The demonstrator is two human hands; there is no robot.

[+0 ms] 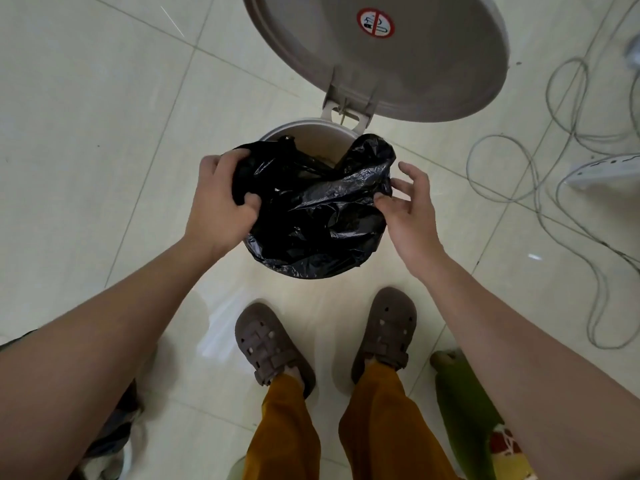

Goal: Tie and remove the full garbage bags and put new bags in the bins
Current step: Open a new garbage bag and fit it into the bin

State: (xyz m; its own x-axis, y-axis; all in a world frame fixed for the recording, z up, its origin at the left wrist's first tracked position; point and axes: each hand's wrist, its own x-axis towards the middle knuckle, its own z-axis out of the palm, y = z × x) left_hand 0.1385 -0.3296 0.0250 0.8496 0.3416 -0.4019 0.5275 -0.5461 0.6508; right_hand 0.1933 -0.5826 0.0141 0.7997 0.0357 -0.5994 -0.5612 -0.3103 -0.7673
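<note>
A round beige pedal bin (304, 129) stands on the tiled floor in front of my feet, its lid (398, 57) tipped up and back. A crumpled black garbage bag (311, 216) covers most of the bin's mouth, its near edge folded over the rim. My left hand (221, 199) grips a bunch of the bag at its left side. My right hand (408, 202) is at the bag's right edge, thumb touching the plastic and fingers spread and relaxed. The far part of the bin's inside shows bare.
Grey cables (554, 161) loop over the floor at the right, beside a white object (609, 171). A green bag (474, 410) lies by my right leg. A dark bundle (114, 427) sits at the lower left, under my left arm.
</note>
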